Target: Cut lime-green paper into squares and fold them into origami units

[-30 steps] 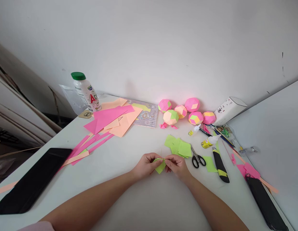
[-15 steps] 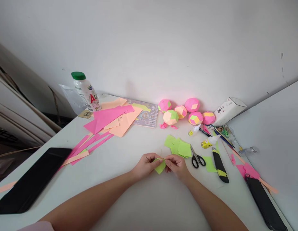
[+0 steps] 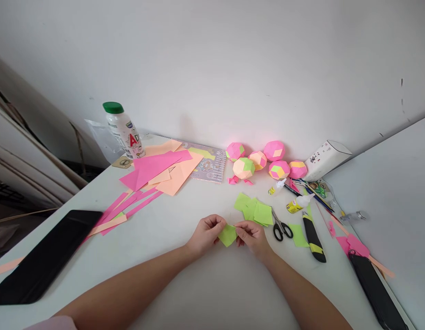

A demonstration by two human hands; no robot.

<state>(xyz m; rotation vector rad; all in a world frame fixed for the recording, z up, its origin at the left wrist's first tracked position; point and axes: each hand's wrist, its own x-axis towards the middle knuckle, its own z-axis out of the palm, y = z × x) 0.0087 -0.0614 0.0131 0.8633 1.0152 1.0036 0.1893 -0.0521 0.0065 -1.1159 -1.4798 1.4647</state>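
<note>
Pinching a lime-green paper piece (image 3: 228, 236) by its edges, left hand (image 3: 205, 234) and right hand (image 3: 254, 237) held it over the desk (image 3: 174, 217); six faceted balls (image 3: 243, 168) looked finished, while loose green squares (image 3: 263, 213) lay unfolded.

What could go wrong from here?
The green paper, held by the left hand and right hand, might crease or tear if pulled unevenly. The right hand, close to the green stack, might shift it. The larger glue bottle seems to lie on its side and may leak if open.
</note>
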